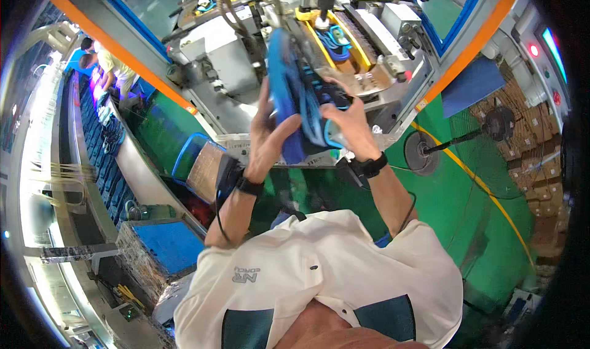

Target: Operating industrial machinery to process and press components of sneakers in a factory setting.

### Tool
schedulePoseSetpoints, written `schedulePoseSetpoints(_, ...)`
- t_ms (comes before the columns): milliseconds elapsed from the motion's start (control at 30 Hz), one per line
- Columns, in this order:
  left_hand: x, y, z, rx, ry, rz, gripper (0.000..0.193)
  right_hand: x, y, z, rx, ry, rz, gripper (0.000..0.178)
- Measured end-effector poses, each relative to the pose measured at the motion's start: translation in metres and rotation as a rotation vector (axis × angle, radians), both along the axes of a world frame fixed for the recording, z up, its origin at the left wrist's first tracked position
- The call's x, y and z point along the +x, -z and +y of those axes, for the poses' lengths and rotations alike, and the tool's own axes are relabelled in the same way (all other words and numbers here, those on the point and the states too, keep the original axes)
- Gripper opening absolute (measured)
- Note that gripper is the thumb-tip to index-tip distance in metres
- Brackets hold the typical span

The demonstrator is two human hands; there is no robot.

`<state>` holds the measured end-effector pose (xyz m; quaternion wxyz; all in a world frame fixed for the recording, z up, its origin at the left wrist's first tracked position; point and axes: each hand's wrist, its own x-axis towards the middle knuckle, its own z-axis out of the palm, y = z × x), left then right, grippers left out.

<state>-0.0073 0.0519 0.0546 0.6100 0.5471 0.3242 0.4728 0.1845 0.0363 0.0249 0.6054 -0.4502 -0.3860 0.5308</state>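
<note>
Between my two hands is a blue and black shoe (287,97), raised in front of the machine and partly smeared by motion. Its blue sole faces left, and its dark upper with light blue edging faces right. My left hand (268,137) grips the sole side, thumb across the near end. On the upper side, my right hand (350,124) has its fingers and thumb closed on the shoe. Beyond it, a yellow-sided fixture (314,36) in the machine holds another blue shoe part (338,41) under a vertical press rod (323,18).
An orange and blue machine frame (464,60) surrounds the work area. A conveyor (98,146) with dark blue pieces runs along the left, people working at its far end. A blue-topped box (166,244) stands near left; a pedestal fan (424,152) and stacked cartons (534,146) stand right.
</note>
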Motion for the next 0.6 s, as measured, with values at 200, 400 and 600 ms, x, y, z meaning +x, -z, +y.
schedulePoseSetpoints(200, 0.090, 0.075, 0.149, -0.225, 0.142, 0.231, 0.080, 0.107, 0.035, 0.000, 0.042, 0.486, -0.268, 0.059)
schedulePoseSetpoints(400, 0.137, 0.197, 0.373, 0.111, -0.475, 0.776, 0.058, 0.145, 0.045, 0.050, 0.031, 0.715, -0.313, 0.060)
schedulePoseSetpoints(600, 0.155, 0.235, 0.434, 0.111, -0.588, 0.967, 0.033, 0.224, 0.025, 0.125, -0.030, 0.698, -0.708, 0.052)
